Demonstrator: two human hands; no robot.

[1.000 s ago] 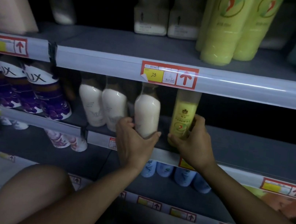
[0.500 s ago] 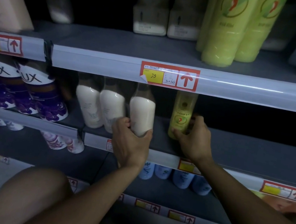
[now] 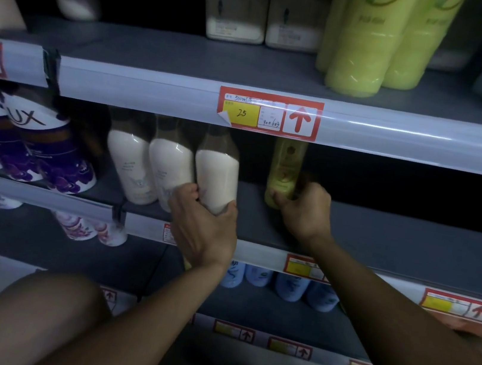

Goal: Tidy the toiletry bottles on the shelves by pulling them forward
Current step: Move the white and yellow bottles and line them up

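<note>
Left hand: my left hand [image 3: 200,226] grips the base of the rightmost white bottle [image 3: 216,178], thumb on its right side, fingers curled round its left.
Right hand: my right hand [image 3: 304,210] is clamped round the foot of the yellow-green bottle [image 3: 285,170], fingers wrapped across its lower front.
White bottles: three stand in a row on the middle shelf [image 3: 380,244], touching side to side; the one I hold is near the front edge, its dark cap hidden behind the rail above.
Yellow-green bottle: upright, to the right of the white row with a gap between, set further back on the same shelf.
Price tag: a red and yellow price tag [image 3: 268,114] with an arrow sits on the upper rail, one corner peeling.
Neighbours: purple LUX bottles [image 3: 50,150] to the left; tall green bottles [image 3: 373,39] on the shelf above; blue bottles [image 3: 289,286] below.
</note>
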